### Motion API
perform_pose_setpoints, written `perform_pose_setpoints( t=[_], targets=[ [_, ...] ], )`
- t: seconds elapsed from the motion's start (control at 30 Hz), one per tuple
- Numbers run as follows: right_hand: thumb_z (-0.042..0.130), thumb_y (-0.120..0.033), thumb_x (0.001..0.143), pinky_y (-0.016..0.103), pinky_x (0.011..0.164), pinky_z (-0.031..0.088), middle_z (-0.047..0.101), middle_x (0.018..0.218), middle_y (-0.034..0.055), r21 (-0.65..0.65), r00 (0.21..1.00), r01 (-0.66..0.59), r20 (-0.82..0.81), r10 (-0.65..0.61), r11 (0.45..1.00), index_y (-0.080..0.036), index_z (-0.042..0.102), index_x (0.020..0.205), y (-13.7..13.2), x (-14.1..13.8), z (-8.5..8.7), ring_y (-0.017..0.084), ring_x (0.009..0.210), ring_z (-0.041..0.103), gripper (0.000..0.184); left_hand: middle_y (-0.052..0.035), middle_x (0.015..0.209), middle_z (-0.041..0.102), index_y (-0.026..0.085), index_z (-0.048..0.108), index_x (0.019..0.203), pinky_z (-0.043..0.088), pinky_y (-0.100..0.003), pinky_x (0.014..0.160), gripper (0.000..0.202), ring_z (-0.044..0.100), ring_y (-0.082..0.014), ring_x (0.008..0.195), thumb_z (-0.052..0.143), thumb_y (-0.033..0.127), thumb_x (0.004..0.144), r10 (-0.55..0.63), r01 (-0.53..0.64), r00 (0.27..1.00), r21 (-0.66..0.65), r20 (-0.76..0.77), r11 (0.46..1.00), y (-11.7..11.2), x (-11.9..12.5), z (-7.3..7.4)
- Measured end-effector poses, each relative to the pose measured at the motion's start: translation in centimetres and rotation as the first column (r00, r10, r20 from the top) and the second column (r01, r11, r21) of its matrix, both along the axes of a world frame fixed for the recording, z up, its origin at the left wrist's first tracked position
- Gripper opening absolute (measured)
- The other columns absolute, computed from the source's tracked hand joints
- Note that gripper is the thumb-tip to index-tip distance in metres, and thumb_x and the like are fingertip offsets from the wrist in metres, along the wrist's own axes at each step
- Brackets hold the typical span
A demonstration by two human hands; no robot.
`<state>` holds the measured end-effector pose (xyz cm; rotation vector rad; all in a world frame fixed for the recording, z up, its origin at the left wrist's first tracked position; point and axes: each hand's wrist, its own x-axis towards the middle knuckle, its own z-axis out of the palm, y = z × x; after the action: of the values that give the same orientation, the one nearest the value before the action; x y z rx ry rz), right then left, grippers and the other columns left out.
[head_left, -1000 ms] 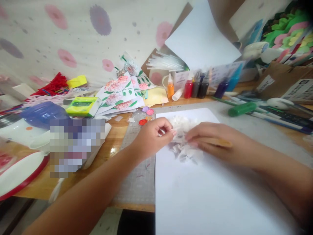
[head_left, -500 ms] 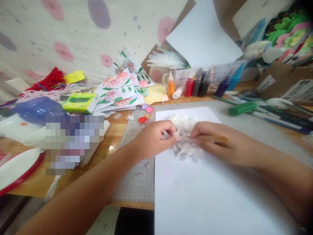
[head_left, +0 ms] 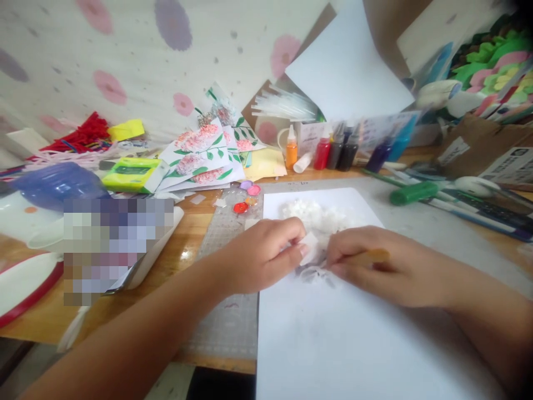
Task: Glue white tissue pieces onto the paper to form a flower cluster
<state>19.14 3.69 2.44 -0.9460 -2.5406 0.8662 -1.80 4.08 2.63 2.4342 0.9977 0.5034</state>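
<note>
My left hand (head_left: 270,253) is closed, its thumb and forefinger pinching a small white square of thin paper (head_left: 309,249). To its right, my right hand (head_left: 370,264) is closed around a thin tool with a tan, wood-coloured end (head_left: 368,258); its tip is hidden by the fingers. Both hands hover over a large white paper sheet (head_left: 308,344). A ruffled white cluster (head_left: 306,211) sits on the upper part of the sheet just beyond my hands. More crumpled white paper (head_left: 320,276) shows below my fingertips, partly blurred.
A grey cutting mat (head_left: 225,328) lies under the sheet, with small paint dishes (head_left: 240,208) on it. Paint bottles (head_left: 322,153) line the back. Flower pictures (head_left: 204,155), a blue bowl (head_left: 62,186) and a yellow-green box (head_left: 132,174) stand left; a green-capped tool (head_left: 414,193) and cardboard box (head_left: 487,147) are right.
Both hands have come slightly nearer to me and lower in view. The white square now shows flat between the left fingers, and more of the ruffled cluster is visible. The view shifted slightly.
</note>
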Motion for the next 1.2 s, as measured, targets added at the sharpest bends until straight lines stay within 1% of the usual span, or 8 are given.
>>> perform_pose_setpoints(
  t=[0.23, 0.33, 0.43, 0.57, 0.7, 0.83, 1.03, 1.2],
  targets=[
    [0.041, -0.029, 0.082, 0.021, 0.049, 0.035, 0.046, 0.057, -0.0014, -0.072, 0.998, -0.029, -0.056, 0.025, 0.997, -0.017, 0.048, 0.063, 0.2, 0.7, 0.4, 0.009, 0.053, 0.043, 0.023, 0.002, 0.065, 0.048, 0.018, 0.041, 0.07, 0.033, -0.026, 0.066, 0.017, 0.046, -0.012, 0.063, 0.035, 0.024, 0.085, -0.082, 0.093, 0.988, 0.082, -0.127, 0.992, -0.1, 0.1, 0.1],
    [0.036, -0.033, 0.084, 0.022, 0.049, 0.036, 0.049, 0.058, 0.0003, -0.063, 0.988, 0.006, -0.151, -0.015, 0.998, -0.017, 0.051, 0.064, 0.4, 1.0, 0.7, 0.01, 0.055, 0.045, 0.03, 0.0023, 0.062, 0.048, 0.018, 0.04, 0.069, 0.032, -0.026, 0.067, 0.018, 0.046, -0.0127, 0.062, 0.035, 0.024, 0.085, -0.082, 0.1, 0.983, 0.104, -0.166, 0.989, -0.2, -0.1, 0.3],
    [0.032, -0.031, 0.086, 0.022, 0.053, 0.038, 0.054, 0.065, 0.0013, -0.033, 0.973, 0.08, -0.215, -0.086, 0.996, -0.018, 0.055, 0.074, 0.5, 1.0, 0.8, 0.011, 0.06, 0.049, 0.029, 0.0034, 0.059, 0.046, 0.018, 0.039, 0.068, 0.031, -0.027, 0.068, 0.02, 0.044, -0.0121, 0.059, 0.033, 0.025, 0.086, -0.066, 0.091, 0.979, 0.119, -0.194, 0.989, -0.2, -0.1, 0.3],
    [0.039, -0.029, 0.084, 0.021, 0.052, 0.038, 0.053, 0.065, -0.0012, 0.071, 0.975, 0.19, -0.133, -0.18, 0.979, -0.019, 0.051, 0.082, 0.7, 0.5, 0.0, 0.01, 0.058, 0.049, 0.016, 0.0043, 0.058, 0.045, 0.018, 0.039, 0.068, 0.031, -0.027, 0.07, 0.021, 0.043, -0.0108, 0.057, 0.034, 0.026, 0.086, -0.048, 0.069, 0.982, 0.111, -0.181, 0.991, -0.1, -0.1, 0.3],
    [0.044, -0.03, 0.082, 0.02, 0.051, 0.037, 0.055, 0.065, -0.0024, 0.144, 0.985, 0.173, -0.039, -0.169, 0.974, -0.019, 0.048, 0.082, 0.8, 0.3, -0.7, 0.008, 0.056, 0.048, 0.012, 0.004, 0.062, 0.046, 0.017, 0.039, 0.069, 0.032, -0.024, 0.064, 0.019, 0.043, -0.0098, 0.06, 0.035, 0.025, 0.086, -0.015, 0.032, 0.993, 0.135, -0.121, 0.99, 0.1, -0.2, 0.3],
    [0.047, -0.029, 0.08, 0.019, 0.052, 0.037, 0.057, 0.063, -0.0035, 0.127, 0.99, 0.141, 0.009, -0.144, 0.982, -0.019, 0.051, 0.076, 0.8, 0.0, -0.6, 0.007, 0.055, 0.05, 0.012, 0.0035, 0.064, 0.046, 0.017, 0.04, 0.07, 0.032, -0.023, 0.06, 0.02, 0.044, -0.0096, 0.061, 0.035, 0.027, 0.087, -0.025, 0.036, 0.995, 0.112, -0.099, 0.993, 0.2, -0.3, 0.4],
    [0.048, -0.029, 0.079, 0.018, 0.055, 0.038, 0.061, 0.069, -0.0034, 0.023, 0.992, 0.119, 0.046, -0.12, 0.993, -0.02, 0.055, 0.076, 0.7, 0.1, -0.5, 0.007, 0.062, 0.054, 0.012, 0.0026, 0.066, 0.05, 0.017, 0.044, 0.072, 0.033, -0.025, 0.065, 0.022, 0.046, -0.0115, 0.065, 0.032, 0.028, 0.088, -0.077, 0.092, 0.973, 0.061, -0.219, 0.994, 0.3, -0.1, 0.2],
    [0.05, -0.025, 0.078, 0.017, 0.052, 0.038, 0.058, 0.063, -0.0034, 0.072, 0.99, 0.14, -0.025, -0.138, 0.988, -0.018, 0.056, 0.072, 0.6, 0.1, -0.1, 0.006, 0.056, 0.051, 0.011, 0.0039, 0.064, 0.049, 0.018, 0.043, 0.072, 0.033, -0.027, 0.07, 0.021, 0.046, -0.0108, 0.064, 0.033, 0.027, 0.087, -0.067, 0.093, 0.968, 0.095, -0.243, 0.991, 0.4, -0.5, 0.2]
  ],
)
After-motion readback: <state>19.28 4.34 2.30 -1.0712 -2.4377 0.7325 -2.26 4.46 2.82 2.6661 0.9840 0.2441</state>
